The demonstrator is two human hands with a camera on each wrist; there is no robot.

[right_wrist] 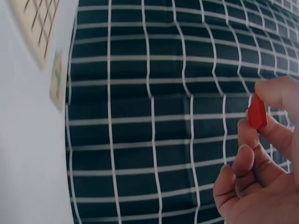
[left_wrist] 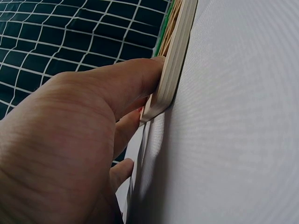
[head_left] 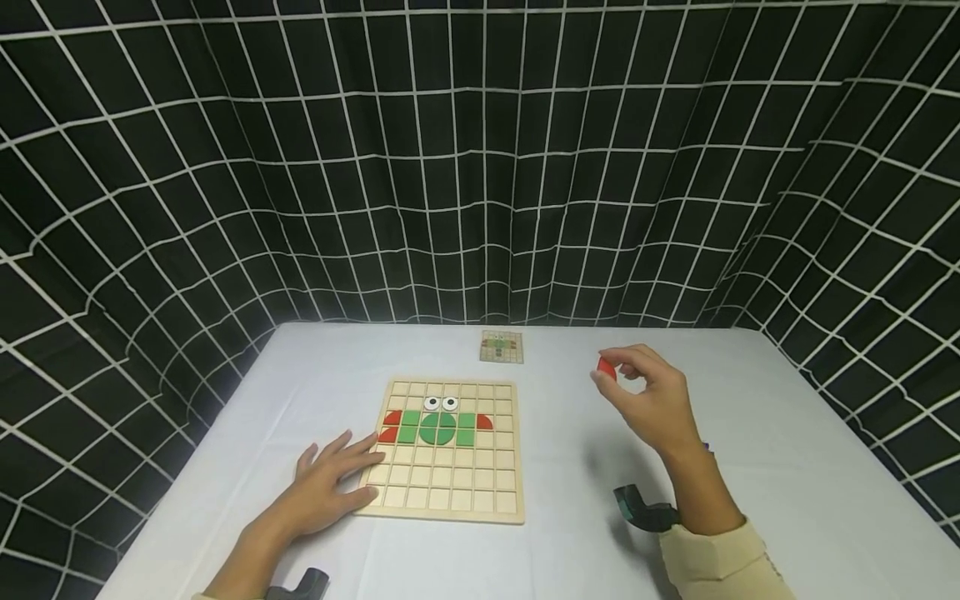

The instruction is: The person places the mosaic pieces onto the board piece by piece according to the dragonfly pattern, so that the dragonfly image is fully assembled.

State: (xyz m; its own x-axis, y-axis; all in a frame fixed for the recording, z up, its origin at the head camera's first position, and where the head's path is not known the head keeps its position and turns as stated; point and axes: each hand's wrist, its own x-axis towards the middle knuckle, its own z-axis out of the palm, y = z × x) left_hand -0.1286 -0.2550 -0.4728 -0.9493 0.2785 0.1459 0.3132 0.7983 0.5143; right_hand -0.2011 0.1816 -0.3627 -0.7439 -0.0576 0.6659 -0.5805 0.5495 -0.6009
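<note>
At frame right, the right hand [head_left: 654,404] pinches a red piece [head_left: 607,367], probably light, stiff, best edge-held; lower left, the left hand [head_left: 324,493] spreads against a wooden board [head_left: 483,479].

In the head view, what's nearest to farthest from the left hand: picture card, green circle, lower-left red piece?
1. Lower-left red piece: wooden board's left side, beside the left hand.
2. Green circle: around mid-board, left to right.
3. Picture card: beyond the board.

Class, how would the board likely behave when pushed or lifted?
The board looks wooden with a straight edge, so probably stiff. Broad and flat, it should slide rather than tip. Its green pieces may slip if tilted: no fastening shows.
</note>
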